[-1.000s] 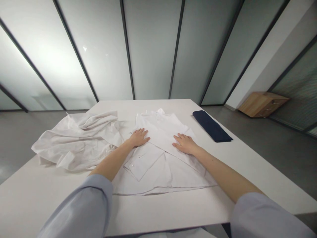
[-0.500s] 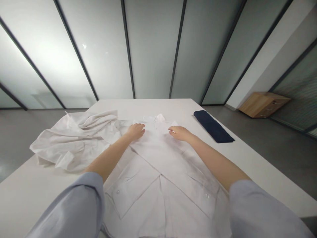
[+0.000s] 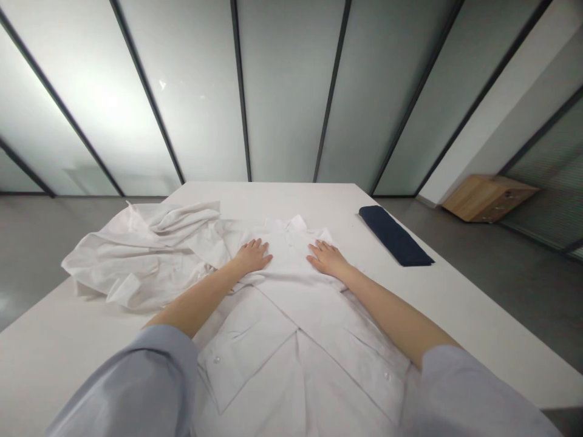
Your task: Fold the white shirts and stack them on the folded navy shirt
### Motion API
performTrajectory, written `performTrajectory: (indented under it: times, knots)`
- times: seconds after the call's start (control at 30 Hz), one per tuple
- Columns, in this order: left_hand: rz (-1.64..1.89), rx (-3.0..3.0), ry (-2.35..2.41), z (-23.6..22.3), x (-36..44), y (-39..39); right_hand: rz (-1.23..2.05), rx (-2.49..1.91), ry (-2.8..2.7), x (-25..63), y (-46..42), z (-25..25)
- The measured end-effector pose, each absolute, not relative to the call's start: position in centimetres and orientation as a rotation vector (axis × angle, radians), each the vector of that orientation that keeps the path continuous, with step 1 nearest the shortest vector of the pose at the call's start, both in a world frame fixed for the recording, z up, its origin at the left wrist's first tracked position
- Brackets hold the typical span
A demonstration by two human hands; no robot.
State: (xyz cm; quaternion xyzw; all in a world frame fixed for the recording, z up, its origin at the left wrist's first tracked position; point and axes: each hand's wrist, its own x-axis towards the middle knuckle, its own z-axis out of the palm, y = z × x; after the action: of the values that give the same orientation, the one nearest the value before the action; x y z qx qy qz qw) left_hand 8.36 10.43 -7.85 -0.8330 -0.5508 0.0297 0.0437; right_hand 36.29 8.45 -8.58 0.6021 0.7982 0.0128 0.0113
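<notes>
A white shirt (image 3: 291,303) lies spread on the table in front of me, its collar (image 3: 297,223) at the far end. My left hand (image 3: 253,255) rests flat on the upper left of the shirt, fingers spread. On the upper right, my right hand (image 3: 328,257) presses flat on the cloth, its fingers also apart. Neither hand grips anything. Creases run across the shirt's lower part, and a small button (image 3: 217,360) shows at the lower left, another at the lower right.
A crumpled heap of white cloth (image 3: 150,255) lies left of the shirt, reaching the table's left edge. A folded dark blue cloth (image 3: 395,235) lies near the right edge of the white table (image 3: 469,328). A wooden cabinet (image 3: 485,197) stands on the floor at right.
Both hands have come down flat onto the shirt and slid slightly toward me, with fingers now spread. The cloth beneath them shows new folds. The view has shifted slightly.
</notes>
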Motion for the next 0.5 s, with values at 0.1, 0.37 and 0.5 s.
performTrajectory:
  times: [0.1, 0.37, 0.5]
  knots:
    - [0.243, -2.608, -1.643, -6.1, 8.3, 10.3, 0.069, 1.801, 2.506, 36.1, 8.0, -7.0]
    - [-0.064, -2.316, -2.051, -4.2, 9.5, 15.8, 0.028, 2.093, 2.46, 35.0, 14.6, -4.8]
    - [-0.06, -2.315, -2.222, -5.6, 10.1, 17.6, -0.08, 2.217, 2.293, 34.1, 16.9, -6.0]
